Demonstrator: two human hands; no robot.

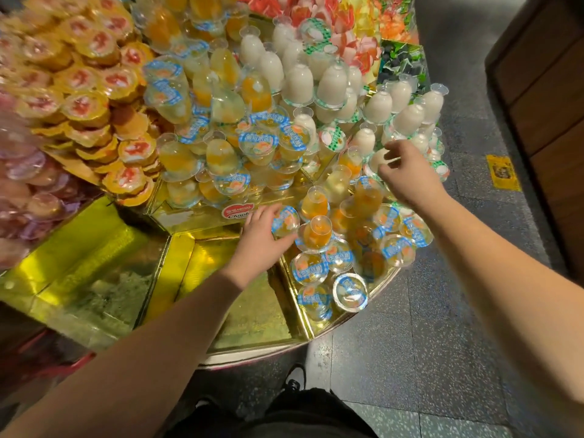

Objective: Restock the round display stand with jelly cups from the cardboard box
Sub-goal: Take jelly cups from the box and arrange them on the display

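Observation:
The round display stand has gold mirrored compartments. My left hand grips a clear jelly cup with a blue-rimmed lid at the edge of the lower compartment. Several more orange jelly cups lie heaped in that compartment to its right. My right hand hovers over the heap near the white jelly cups, its fingers spread and loosely curled, holding nothing that I can see. The cardboard box is out of view.
Upper tiers hold stacked orange cups, white cups and yellow-rimmed cups with red tops. Two gold compartments at the lower left hold almost nothing. Grey speckled floor lies to the right, with a dark wooden cabinet beyond it.

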